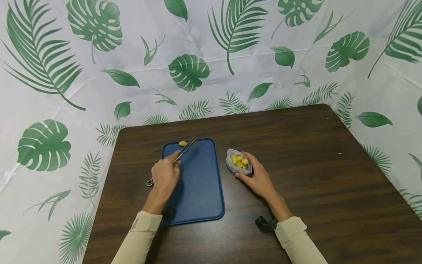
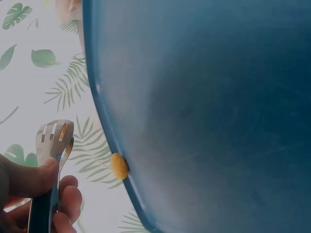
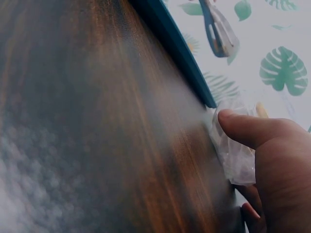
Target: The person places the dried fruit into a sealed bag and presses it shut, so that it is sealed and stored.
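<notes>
My left hand point(image 1: 166, 172) grips metal tongs point(image 1: 187, 149) above the far part of a blue tray point(image 1: 199, 187). A yellow piece shows between the slotted tips of the tongs in the left wrist view. Another small yellow oval piece point(image 2: 119, 166) lies at the tray's far rim. To the right of the tray, my right hand point(image 1: 258, 179) holds a clear plastic bag point(image 3: 236, 158) from its right side, thumb on the near side. Several yellow oval pieces point(image 1: 239, 161) sit inside its open top.
The dark wooden table point(image 1: 306, 165) extends well to the right of the bag. A white cloth with green leaves point(image 1: 145, 91) hangs along the table's back and sides. A tiny yellow scrap point(image 1: 340, 153) lies on the table at right.
</notes>
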A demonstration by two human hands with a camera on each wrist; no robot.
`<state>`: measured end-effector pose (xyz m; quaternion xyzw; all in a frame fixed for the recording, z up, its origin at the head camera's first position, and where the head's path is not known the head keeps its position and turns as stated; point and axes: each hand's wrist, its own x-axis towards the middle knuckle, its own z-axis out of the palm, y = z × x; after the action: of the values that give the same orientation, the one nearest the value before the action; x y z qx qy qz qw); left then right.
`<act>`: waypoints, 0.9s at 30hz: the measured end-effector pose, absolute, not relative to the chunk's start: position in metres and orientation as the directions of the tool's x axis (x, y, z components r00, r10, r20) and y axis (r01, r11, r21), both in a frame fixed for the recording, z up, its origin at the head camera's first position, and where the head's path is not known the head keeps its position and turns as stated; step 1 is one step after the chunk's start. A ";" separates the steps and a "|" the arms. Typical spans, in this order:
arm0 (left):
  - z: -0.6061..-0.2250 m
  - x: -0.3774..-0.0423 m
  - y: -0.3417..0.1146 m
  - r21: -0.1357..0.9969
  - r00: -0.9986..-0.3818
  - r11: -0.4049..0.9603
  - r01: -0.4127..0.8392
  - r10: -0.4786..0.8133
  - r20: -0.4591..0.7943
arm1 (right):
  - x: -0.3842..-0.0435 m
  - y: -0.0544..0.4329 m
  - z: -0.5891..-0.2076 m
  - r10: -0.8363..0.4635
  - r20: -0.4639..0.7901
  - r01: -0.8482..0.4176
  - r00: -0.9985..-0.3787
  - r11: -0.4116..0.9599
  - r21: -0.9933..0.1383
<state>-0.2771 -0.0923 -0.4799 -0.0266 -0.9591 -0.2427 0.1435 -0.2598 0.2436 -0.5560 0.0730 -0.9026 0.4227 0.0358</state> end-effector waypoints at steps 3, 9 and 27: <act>-0.476 -0.275 -0.092 0.463 -0.949 0.876 0.134 -0.020 0.313 | -0.260 0.244 -0.555 -0.102 0.125 -0.161 -0.987 0.631 -0.759; -0.473 -0.272 -0.091 0.471 -0.920 0.864 0.180 -0.022 0.391 | -0.260 0.244 -0.554 -0.106 0.127 -0.165 -0.986 0.627 -0.761; -0.461 -0.265 -0.085 0.490 -0.874 0.831 0.264 -0.008 0.485 | -0.260 0.244 -0.556 -0.110 0.141 -0.178 -0.984 0.625 -0.760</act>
<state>-0.2646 -0.0850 -0.4606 -0.0692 -0.9259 -0.2826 0.2410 -0.2604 0.2443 -0.5559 0.0800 -0.9005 0.4255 0.0405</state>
